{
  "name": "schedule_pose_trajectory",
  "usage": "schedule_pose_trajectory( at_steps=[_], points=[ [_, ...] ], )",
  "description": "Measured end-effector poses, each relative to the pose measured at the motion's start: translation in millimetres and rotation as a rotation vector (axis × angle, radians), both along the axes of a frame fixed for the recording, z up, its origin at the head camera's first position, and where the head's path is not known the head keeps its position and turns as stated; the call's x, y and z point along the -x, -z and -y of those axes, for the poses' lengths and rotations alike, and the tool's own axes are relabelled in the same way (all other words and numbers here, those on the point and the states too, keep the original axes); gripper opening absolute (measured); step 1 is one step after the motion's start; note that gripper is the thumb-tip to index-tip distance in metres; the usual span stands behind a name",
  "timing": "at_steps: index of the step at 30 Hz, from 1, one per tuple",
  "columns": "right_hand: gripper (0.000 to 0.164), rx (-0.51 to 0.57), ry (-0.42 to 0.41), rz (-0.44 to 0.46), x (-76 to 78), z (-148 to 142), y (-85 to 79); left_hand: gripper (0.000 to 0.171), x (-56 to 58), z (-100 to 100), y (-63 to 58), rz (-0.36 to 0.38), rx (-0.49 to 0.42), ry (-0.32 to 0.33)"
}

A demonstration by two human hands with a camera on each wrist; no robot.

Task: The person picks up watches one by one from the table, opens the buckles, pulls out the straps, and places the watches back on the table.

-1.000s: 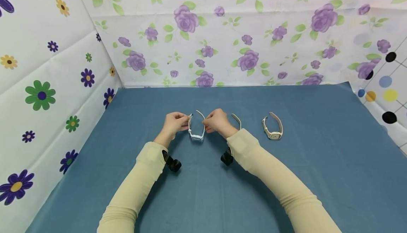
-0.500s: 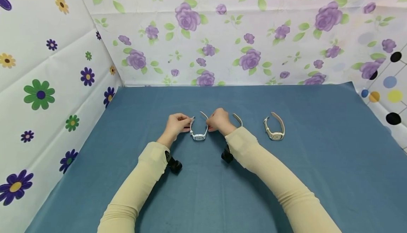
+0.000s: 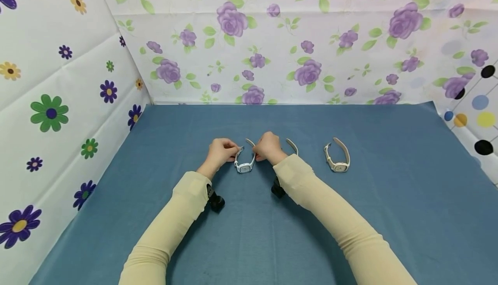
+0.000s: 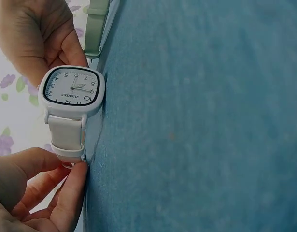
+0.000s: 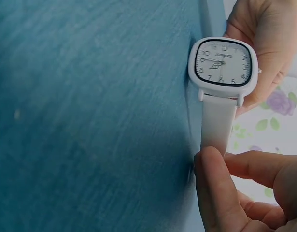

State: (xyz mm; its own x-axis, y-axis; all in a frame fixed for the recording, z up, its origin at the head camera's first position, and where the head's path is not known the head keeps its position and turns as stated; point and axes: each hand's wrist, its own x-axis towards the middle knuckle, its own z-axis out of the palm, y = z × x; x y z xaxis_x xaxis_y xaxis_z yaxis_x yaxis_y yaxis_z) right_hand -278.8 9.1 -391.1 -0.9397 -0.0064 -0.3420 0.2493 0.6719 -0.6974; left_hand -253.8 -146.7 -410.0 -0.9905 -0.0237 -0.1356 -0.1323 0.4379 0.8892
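Note:
A white wristwatch [image 3: 244, 168] with a rounded square dial stands on the blue cloth, its strap unfastened and curving away from the case at both sides. My left hand [image 3: 222, 153] pinches the buckle half of the strap, close to the keeper loop; that white strap half [image 4: 66, 133] shows clearly in the left wrist view. On the other side, my right hand [image 3: 268, 147] pinches the plain strap half [image 5: 217, 121] between thumb and finger. The dial [image 5: 223, 63] faces the wearer's side.
A beige watch [image 3: 340, 167] stands with its strap unfastened on the right. Between it and my right hand, a strap [image 3: 292, 145] of another watch shows, the rest hidden by my right arm. A floral sheet [image 3: 272, 60] rises behind the blue cloth [image 3: 249, 241].
The white watch and both hands have shifted slightly to the right. Its dial now shows more fully to the head camera, and the buckle end has leaned inward with my left hand.

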Motion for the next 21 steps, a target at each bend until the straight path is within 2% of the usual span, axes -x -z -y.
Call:
schedule_pose_trajectory(
  at_steps=[8,13,17,19,21],
  points=[
    [0.011,-0.012,0.009,-0.01,-2.0,-3.5,0.4,0.015,1.1,-4.9,-0.2,0.025,0.045,0.017],
    [0.02,0.0,0.002,-0.051,-6.0,-7.5,-2.8,0.018,2.0,-5.9,-1.5,0.032,0.072,0.029],
    [0.037,0.007,-0.009,-0.099,-8.7,-10.7,-8.8,0.02,1.9,-6.0,-4.8,0.013,0.145,0.039],
    [0.035,0.034,-0.009,-0.101,-9.6,-12.6,-12.7,0.02,1.7,-5.9,-7.0,-0.012,0.202,0.038],
    [0.024,0.07,-0.012,-0.087,-10.4,-15.0,-16.5,0.019,1.8,-5.3,-8.4,-0.043,0.256,0.03]
  ],
)
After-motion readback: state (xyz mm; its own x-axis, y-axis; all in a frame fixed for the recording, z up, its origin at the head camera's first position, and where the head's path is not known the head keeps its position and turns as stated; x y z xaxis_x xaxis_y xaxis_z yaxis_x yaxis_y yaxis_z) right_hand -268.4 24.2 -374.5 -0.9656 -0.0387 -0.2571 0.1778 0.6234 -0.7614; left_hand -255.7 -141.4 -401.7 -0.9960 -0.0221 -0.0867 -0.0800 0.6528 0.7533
